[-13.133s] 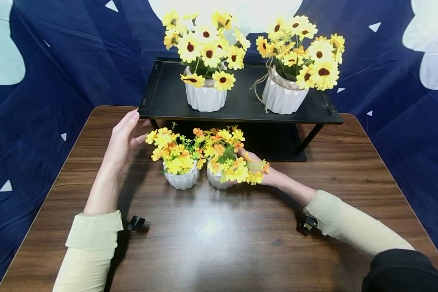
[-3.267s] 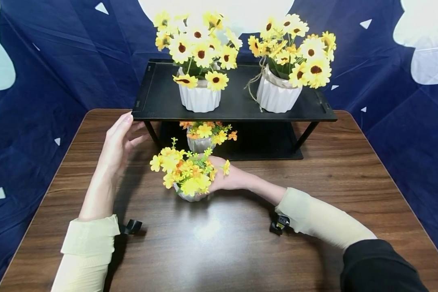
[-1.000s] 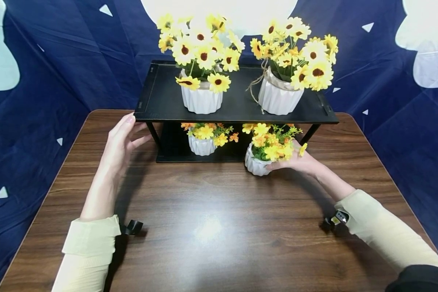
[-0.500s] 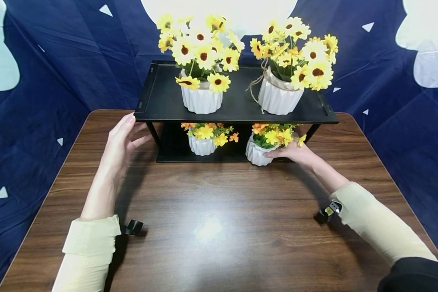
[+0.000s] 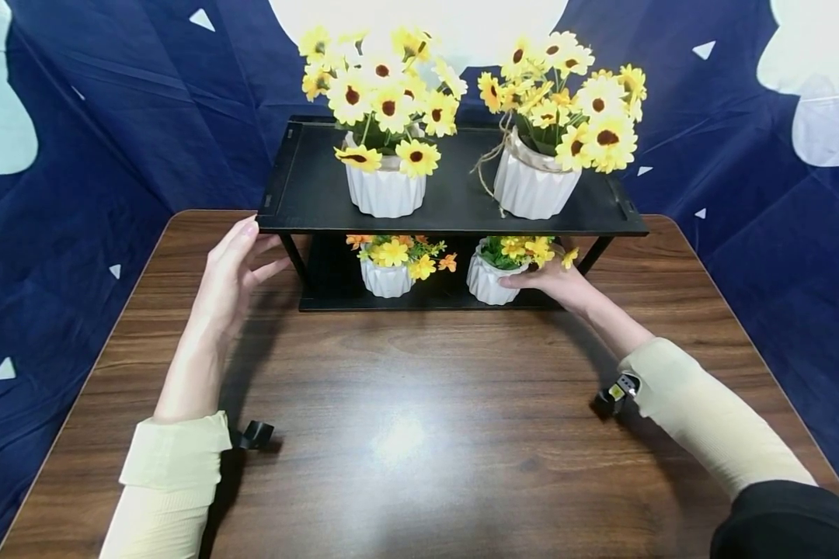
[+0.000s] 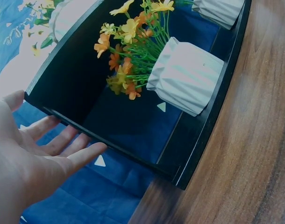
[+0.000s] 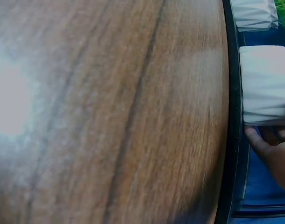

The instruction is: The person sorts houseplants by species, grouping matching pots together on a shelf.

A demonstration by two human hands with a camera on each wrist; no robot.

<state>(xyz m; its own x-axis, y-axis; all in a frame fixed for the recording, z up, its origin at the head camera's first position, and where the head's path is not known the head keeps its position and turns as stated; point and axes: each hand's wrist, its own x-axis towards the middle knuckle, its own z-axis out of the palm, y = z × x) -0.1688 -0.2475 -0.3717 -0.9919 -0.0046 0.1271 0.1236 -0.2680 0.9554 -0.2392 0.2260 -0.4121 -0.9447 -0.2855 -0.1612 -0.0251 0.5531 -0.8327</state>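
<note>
My right hand [image 5: 547, 281] grips a small white fluted pot [image 5: 491, 281] of yellow artificial flowers, at the right of the lower tier of a black two-tier shelf [image 5: 454, 221]. In the right wrist view the fingers [image 7: 259, 142] lie against the pot's side, and its base is at the tier's front edge. Beside it stands a similar pot [image 5: 388, 278] with yellow and orange flowers. My left hand [image 5: 229, 268] touches the shelf's upper left front corner; in the left wrist view its fingers [image 6: 81, 158] are extended along the shelf's end.
Two larger white pots of daisy-like flowers, a left one [image 5: 387, 186] and a right one [image 5: 537, 185] with twine, stand on the upper tier. The shelf's slanted leg [image 5: 594, 255] is close beside my right hand. A brown wooden table [image 5: 419, 388] extends in front.
My right hand has carried the second small pot from the table, rightward, then back onto the lower tier. The first small pot was put there earlier. The left hand stays at the corner.
</note>
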